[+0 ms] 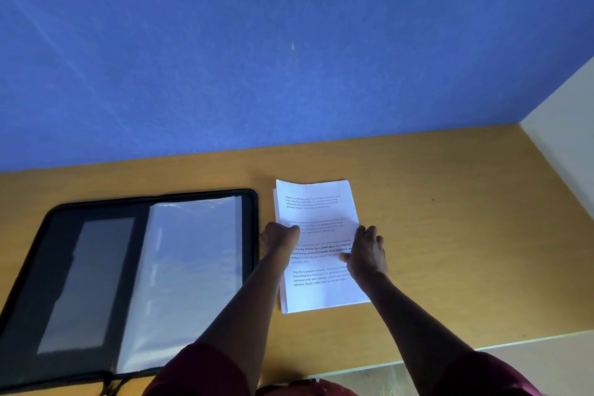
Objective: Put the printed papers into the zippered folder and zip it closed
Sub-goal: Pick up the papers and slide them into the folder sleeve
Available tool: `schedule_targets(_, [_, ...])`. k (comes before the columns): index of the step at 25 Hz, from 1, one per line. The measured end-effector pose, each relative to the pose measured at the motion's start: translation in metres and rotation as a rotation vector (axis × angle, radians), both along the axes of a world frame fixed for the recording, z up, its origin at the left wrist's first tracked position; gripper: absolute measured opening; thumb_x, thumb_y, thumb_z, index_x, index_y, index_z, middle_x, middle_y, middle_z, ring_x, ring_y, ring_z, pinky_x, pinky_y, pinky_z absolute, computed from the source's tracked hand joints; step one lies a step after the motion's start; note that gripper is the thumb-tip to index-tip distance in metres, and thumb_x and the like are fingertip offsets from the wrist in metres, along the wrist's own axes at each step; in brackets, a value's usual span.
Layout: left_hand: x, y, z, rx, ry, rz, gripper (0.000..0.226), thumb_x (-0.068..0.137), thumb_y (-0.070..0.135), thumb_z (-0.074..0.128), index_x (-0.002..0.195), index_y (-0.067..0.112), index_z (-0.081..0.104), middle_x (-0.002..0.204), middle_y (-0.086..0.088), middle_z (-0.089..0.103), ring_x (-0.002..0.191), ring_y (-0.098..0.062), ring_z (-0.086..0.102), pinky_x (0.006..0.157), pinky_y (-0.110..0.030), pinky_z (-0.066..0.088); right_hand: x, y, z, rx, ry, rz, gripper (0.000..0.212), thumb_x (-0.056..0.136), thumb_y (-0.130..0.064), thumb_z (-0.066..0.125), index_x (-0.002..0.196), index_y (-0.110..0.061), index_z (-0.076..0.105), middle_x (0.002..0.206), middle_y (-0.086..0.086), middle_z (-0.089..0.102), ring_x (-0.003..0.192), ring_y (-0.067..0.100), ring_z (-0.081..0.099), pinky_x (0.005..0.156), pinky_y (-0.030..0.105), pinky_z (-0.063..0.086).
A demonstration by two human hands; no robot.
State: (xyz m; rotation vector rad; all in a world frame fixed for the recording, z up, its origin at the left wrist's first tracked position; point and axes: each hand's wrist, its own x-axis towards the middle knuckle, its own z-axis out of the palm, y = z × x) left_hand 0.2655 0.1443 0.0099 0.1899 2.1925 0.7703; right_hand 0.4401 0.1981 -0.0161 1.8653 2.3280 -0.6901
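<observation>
Two hands on the printed papers (316, 212) now: the left hand (279, 236) curls onto the stack's left edge, the right hand (366, 252) pinches the right edge. Just beside them, the zippered folder (96, 283) lies open on the wooden table (450, 235).

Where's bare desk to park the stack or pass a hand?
Biggest free patch: right of the printed papers, out to the cream wall. A bare strip runs behind the open zippered folder along the blue wall. Crowded: the narrow gap between folder and papers, where the left hand sits; right hand on the stack's right edge.
</observation>
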Motion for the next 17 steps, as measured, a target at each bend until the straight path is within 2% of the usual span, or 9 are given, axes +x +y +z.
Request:
schedule_targets(3, [-0.002, 0.000, -0.004, 0.044, -0.061, 0.083, 0.023, 0.080, 0.021, 0.069, 0.068, 0.009, 0.053, 0.068, 0.000, 0.053, 0.056, -0.015, 0.048, 0.048, -0.020, 0.032, 0.000, 0.000, -0.001, 0.009, -0.012, 0.006, 0.064, 0.082, -0.030, 0.078, 0.129, -0.005, 0.041, 0.124, 0.012, 0.043, 0.110, 0.031, 0.047, 0.090, 0.042, 0.049])
schedule_targets(5, [-0.004, -0.002, -0.006, 0.065, -0.079, 0.108, 0.025, 0.080, 0.022, 0.071, 0.067, 0.011, 0.053, 0.070, -0.001, 0.057, 0.061, -0.018, 0.052, 0.054, -0.026, 0.039, 0.000, 0.000, -0.002, 0.013, -0.014, 0.006, 0.064, 0.082, -0.030, 0.078, 0.128, -0.005, 0.041, 0.124, 0.012, 0.042, 0.110, 0.031, 0.047, 0.089, 0.042, 0.048])
schedule_targets(8, [-0.004, -0.006, -0.009, 0.129, -0.120, 0.105, 0.014, 0.081, 0.023, 0.072, 0.075, 0.016, 0.061, 0.081, -0.002, 0.067, 0.072, -0.022, 0.063, 0.067, -0.031, 0.052, 0.001, 0.001, -0.003, 0.021, -0.015, 0.012, 0.064, 0.082, -0.031, 0.078, 0.128, -0.005, 0.041, 0.123, 0.012, 0.043, 0.109, 0.030, 0.047, 0.088, 0.042, 0.048])
schedule_targets(11, [-0.001, -0.010, -0.010, 0.233, -0.167, 0.116, 0.009, 0.083, 0.015, 0.070, 0.076, 0.015, 0.065, 0.085, -0.007, 0.071, 0.073, -0.026, 0.065, 0.065, -0.031, 0.048, 0.001, 0.001, -0.003, 0.019, -0.014, 0.005, 0.065, 0.081, -0.031, 0.079, 0.128, -0.005, 0.042, 0.122, 0.011, 0.043, 0.108, 0.030, 0.047, 0.087, 0.041, 0.048])
schedule_targets(13, [0.001, -0.012, -0.010, 0.282, -0.208, 0.137, 0.004, 0.084, 0.009, 0.070, 0.088, 0.009, 0.069, 0.093, -0.011, 0.075, 0.084, -0.031, 0.072, 0.070, -0.036, 0.055, 0.001, 0.001, -0.002, 0.022, -0.006, 0.002, 0.065, 0.081, -0.031, 0.079, 0.129, -0.006, 0.042, 0.122, 0.011, 0.043, 0.109, 0.029, 0.047, 0.087, 0.040, 0.049])
schedule_targets(15, [0.001, -0.015, -0.009, 0.318, -0.255, 0.177, 0.010, 0.085, 0.006, 0.071, 0.093, 0.010, 0.068, 0.094, -0.008, 0.075, 0.084, -0.027, 0.072, 0.072, -0.037, 0.058, 0.001, 0.000, -0.002, 0.027, -0.007, 0.002, 0.066, 0.082, -0.032, 0.078, 0.130, -0.006, 0.041, 0.124, 0.011, 0.043, 0.109, 0.029, 0.048, 0.088, 0.040, 0.049])
schedule_targets(17, [0.001, -0.018, -0.009, 0.369, -0.321, 0.157, 0.012, 0.087, 0.007, 0.071, 0.095, 0.016, 0.068, 0.093, -0.002, 0.075, 0.082, -0.020, 0.071, 0.067, -0.031, 0.057, 0.002, -0.001, -0.003, 0.032, -0.011, 0.001, 0.066, 0.082, -0.033, 0.077, 0.131, -0.005, 0.041, 0.125, 0.012, 0.043, 0.109, 0.029, 0.048, 0.088, 0.040, 0.049])
